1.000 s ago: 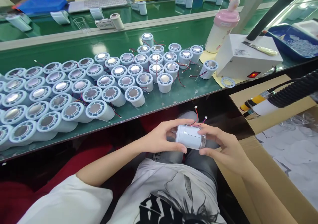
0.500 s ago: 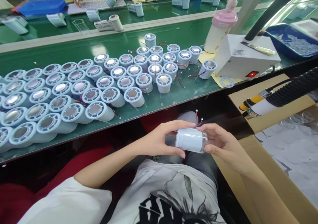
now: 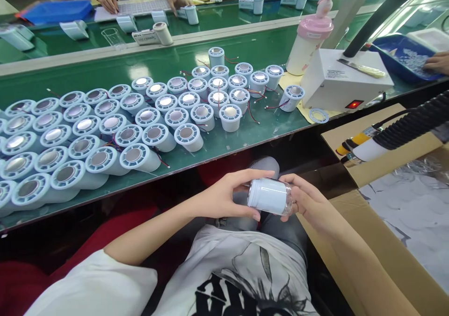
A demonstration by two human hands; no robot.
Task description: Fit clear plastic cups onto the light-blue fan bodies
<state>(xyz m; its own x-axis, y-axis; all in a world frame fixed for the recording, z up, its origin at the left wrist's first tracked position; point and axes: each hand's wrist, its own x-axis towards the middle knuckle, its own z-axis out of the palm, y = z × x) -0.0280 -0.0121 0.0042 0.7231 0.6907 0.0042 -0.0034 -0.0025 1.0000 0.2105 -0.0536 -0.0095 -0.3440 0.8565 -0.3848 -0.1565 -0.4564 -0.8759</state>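
Note:
Above my lap, a light-blue cylindrical housing (image 3: pixel 267 195) lies on its side between my hands, with a clear plastic sleeve (image 3: pixel 289 200) around it that sticks out at the right end. My left hand (image 3: pixel 224 197) grips the left, flanged end between thumb and fingers. At the clear end, my right hand (image 3: pixel 307 199) has its thumb and fingers closed on the sleeve; some of its fingers are hidden behind. On the green bench (image 3: pixel 242 140) in front stand many similar light-blue housings (image 3: pixel 189 136) with round silver discs on top and thin red and black wires.
To the right are a white box (image 3: pixel 345 80) with a lit red switch, a pink-lidded bottle (image 3: pixel 310 38), a black flexible hose (image 3: pixel 410 126) and an open carton (image 3: pixel 333 222) with white pieces. Across the bench, a co-worker's hands (image 3: pixel 177 2) are near light-blue parts; another hand (image 3: pixel 438 62) is at a blue tray (image 3: pixel 403 56).
My right thumb and fingers have shifted round the clear end, and the housing's wires have dropped from sight. A co-worker's raised light-blue part is now down; a hand has appeared at the right tray.

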